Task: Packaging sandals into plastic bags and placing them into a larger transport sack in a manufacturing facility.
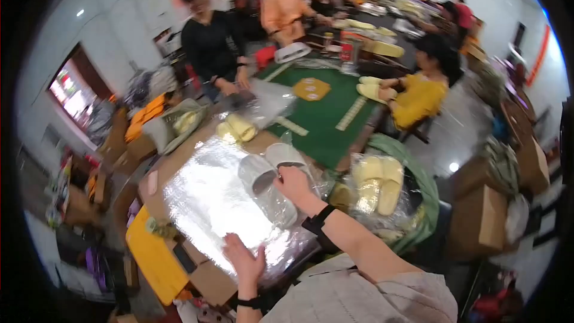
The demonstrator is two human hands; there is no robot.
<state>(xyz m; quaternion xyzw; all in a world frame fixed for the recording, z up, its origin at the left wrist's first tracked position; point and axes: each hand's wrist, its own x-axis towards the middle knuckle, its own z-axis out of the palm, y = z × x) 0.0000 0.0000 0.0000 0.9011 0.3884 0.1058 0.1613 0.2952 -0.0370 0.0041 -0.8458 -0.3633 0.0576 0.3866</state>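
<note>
And here's the right hand, fingers curled tight, and by the look of it closed on the inner edges of the grey slippers, though blur hides exactly what is pinched. The nearer slipper lies just to the grip's left, strap end up and away, heel running down to the right, so its long axis slants back toward the wearer, passing beneath the wrist side. The other sits above, partly behind the knuckles. So the right is clearly the nearer hand; the left hand, wide open, thumb spread, is below and left of the heel, apart from it, over the shiny plastic on the desk. Farther out, yellow slippers sit beyond the plastic, with a green sack off right.
</note>
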